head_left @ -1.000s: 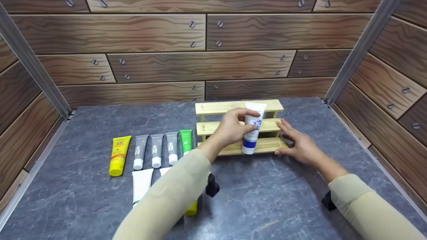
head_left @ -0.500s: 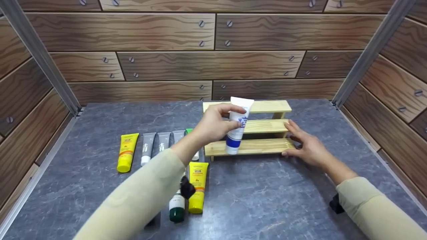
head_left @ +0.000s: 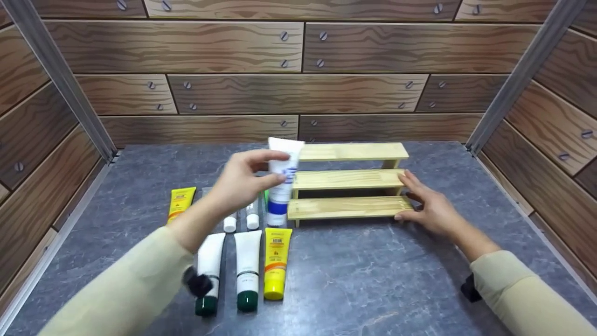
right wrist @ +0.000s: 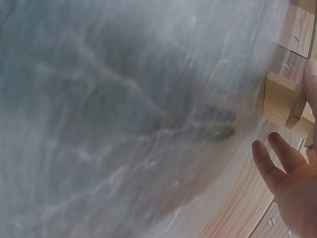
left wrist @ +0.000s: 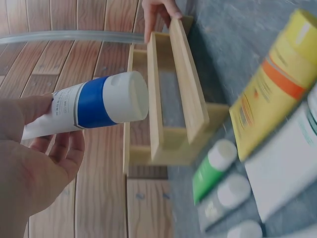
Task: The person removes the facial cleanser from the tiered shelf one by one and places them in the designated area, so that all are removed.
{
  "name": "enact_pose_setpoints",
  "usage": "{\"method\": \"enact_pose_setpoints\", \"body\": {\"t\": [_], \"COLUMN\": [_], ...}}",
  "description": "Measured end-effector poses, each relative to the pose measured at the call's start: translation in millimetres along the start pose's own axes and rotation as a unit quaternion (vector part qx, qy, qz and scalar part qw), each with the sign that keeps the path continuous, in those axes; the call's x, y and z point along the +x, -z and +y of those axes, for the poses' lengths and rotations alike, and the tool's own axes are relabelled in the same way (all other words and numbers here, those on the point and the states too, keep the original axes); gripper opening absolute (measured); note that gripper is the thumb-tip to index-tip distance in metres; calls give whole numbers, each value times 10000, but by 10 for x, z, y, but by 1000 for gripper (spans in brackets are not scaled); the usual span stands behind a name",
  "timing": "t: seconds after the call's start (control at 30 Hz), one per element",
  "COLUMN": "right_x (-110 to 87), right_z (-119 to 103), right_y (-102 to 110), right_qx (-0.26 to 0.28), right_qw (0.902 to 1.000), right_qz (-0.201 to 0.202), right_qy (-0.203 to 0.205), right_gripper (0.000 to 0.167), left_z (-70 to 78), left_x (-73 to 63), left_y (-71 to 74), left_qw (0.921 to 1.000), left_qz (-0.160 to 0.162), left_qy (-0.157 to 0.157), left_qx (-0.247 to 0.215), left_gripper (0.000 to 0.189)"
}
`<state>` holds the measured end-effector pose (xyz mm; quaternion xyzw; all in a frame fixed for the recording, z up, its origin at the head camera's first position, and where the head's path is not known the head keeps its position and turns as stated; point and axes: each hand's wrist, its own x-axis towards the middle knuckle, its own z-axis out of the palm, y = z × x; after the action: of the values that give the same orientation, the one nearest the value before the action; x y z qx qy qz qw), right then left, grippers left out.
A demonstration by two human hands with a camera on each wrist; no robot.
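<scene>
My left hand (head_left: 238, 182) pinches a white squeeze tube (head_left: 282, 186) with a blue band between thumb and fingers. The tube stands nearly upright, cap down, in the air at the left end of a three-step wooden rack (head_left: 347, 178). Seen from the left wrist, the tube's white cap (left wrist: 126, 96) points toward the rack. At the rack's right end my right hand (head_left: 431, 207) rests against the lower and middle steps, fingers spread. In the right wrist view, the rack's end (right wrist: 281, 99) shows beside that hand, whose outstretched fingers stand apart from it.
Left of the rack lie a yellow tube (head_left: 182, 201), grey tubes with white caps (head_left: 252, 220) and a green tube (left wrist: 210, 178). In front are white tubes with dark green caps (head_left: 247, 261) and another yellow tube (head_left: 278, 261). Wood-patterned walls (head_left: 233, 46) enclose the table.
My left hand has carried the white and blue tube leftward from before the middle of the rack to its left end. The right hand stays at the rack; the head view has shifted slightly.
</scene>
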<state>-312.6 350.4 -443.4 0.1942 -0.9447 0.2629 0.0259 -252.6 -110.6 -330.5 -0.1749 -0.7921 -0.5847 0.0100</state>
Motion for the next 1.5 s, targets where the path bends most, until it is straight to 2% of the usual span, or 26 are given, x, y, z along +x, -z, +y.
{"method": "enact_pose_setpoints", "body": {"t": [0.23,0.47,0.6,0.9,1.17,1.37,1.5], "right_x": [30,16,8,8,7,7,11], "right_z": [1,5,6,21,20,30,31], "right_y": [11,-1,-3,-14,-22,-32,-34], "right_qx": [-32,-33,-16,-68,27,100,116], "right_qw": [9997,9999,9999,9998,9995,9991,9994], "right_qz": [167,60,75,102,179,210,156], "right_qy": [170,130,102,134,273,341,295], "right_gripper": [105,107,107,106,104,102,103], "left_z": [-73,-90,-92,-198,-309,-424,-496], "left_x": [-226,-444,-521,-631,-789,-894,-965], "left_y": [336,589,702,856,977,1045,1090], "left_qw": [9990,9951,9936,9890,9848,9842,9821], "left_qz": [329,489,509,568,549,594,603], "left_qy": [116,644,813,1191,1547,1616,1719], "left_qx": [269,567,600,670,572,419,485], "left_gripper": [45,44,44,44,48,49,50]}}
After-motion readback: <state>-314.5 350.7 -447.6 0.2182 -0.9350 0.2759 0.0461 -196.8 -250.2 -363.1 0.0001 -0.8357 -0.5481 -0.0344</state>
